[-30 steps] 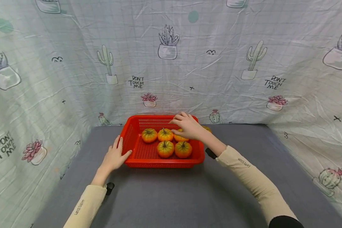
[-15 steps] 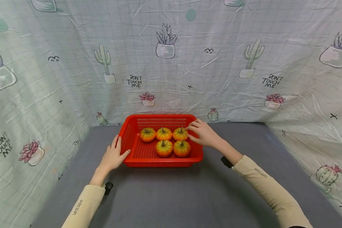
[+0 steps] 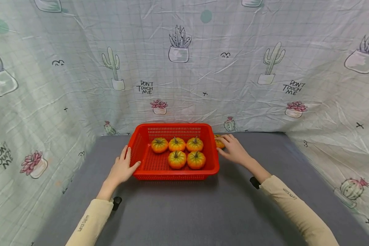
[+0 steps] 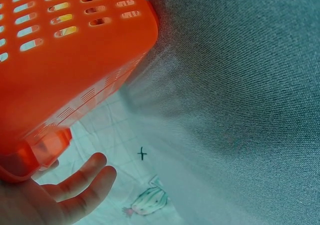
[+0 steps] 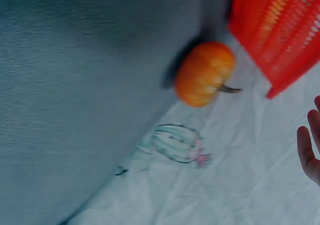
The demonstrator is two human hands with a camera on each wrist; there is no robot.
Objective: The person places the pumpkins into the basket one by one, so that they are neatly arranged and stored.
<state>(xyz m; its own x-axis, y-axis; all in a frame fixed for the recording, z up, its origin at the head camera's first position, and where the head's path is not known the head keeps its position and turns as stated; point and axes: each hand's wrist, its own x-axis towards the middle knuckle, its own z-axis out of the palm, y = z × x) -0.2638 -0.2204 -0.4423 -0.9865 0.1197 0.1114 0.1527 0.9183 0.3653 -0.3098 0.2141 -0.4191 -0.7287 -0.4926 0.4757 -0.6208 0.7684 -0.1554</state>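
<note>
A red plastic basket (image 3: 175,173) with slotted walls holds several small orange-and-yellow pumpkins (image 3: 177,160), grouped toward its middle and right. My left hand (image 3: 121,169) rests at the basket's left rim near the front corner, thumb spread toward the front edge. In the left wrist view its fingers (image 4: 87,190) extend loosely along the rim. Another pumpkin (image 5: 205,75) lies on the cloth outside the basket, by its back right corner. My right hand (image 3: 234,149) hovers beside that pumpkin with relaxed fingers, holding nothing; it partly hides the pumpkin in the head view.
Dark grey cloth (image 3: 178,212) covers the table. Behind and at both sides hangs a pale curtain (image 3: 203,75) printed with potted cacti; its back panel stands close behind the basket and the loose pumpkin.
My right hand has moved right, from above the pumpkins in the basket, across the right rim, to the loose pumpkin outside. My left hand has stayed at the left rim. The view has shifted slightly.
</note>
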